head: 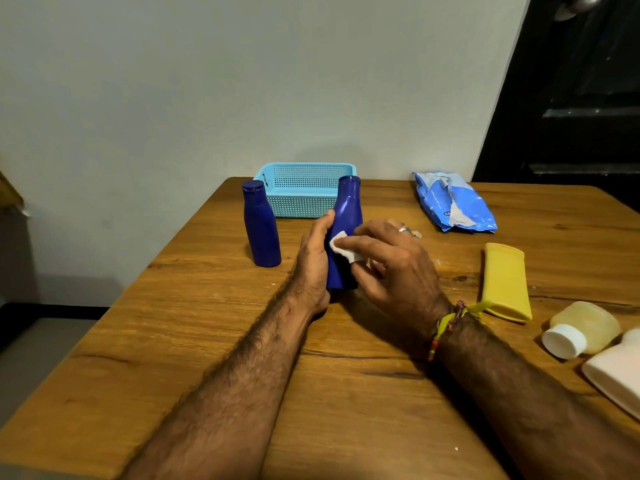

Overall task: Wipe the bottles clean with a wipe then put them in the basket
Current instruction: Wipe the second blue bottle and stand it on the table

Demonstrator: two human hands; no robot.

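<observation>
Left hand (313, 261): we grip the upright blue bottle (347, 216).
Right hand (391, 265): we press a white wipe (343, 249) against it.
Basket (304, 188): just beyond both hands.

Five bottles (347, 216), one basket (298, 202).

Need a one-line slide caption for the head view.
Left hand steadies an upright blue bottle while the right hand rubs it with a white wipe; basket empty behind.

The white bottle (620, 372) at lower right is cut by the frame's edge; print on the wipes pack (453, 202) is illegible.
</observation>
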